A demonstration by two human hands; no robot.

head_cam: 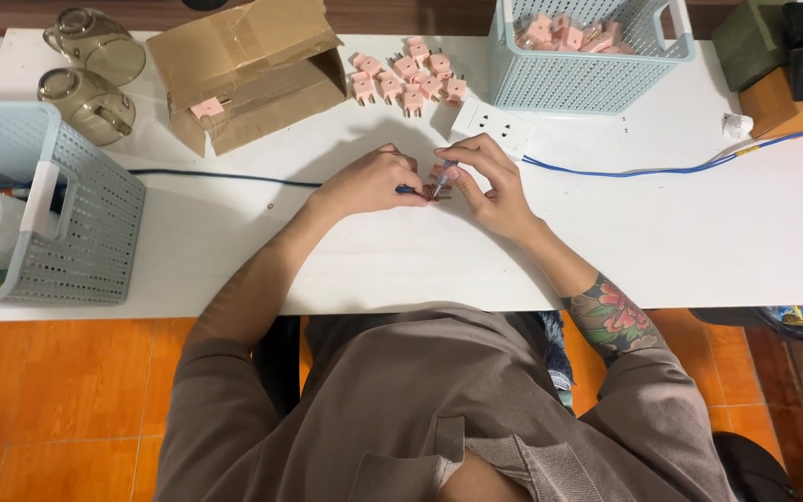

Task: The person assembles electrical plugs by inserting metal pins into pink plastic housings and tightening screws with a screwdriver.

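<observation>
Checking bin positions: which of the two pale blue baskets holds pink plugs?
The basket at the table's far right; pink plugs fill it. The left basket shows none.

Seen from above, a left hand [369, 181] and right hand [490, 186] meet over a white surface [699, 242], pinching a small pink part [436, 192] and a slim tool [442, 177]. Behind them lie loose pink plastic plugs [408, 76], an open cardboard box [248, 70] and a pale blue perforated basket [587, 56].
</observation>
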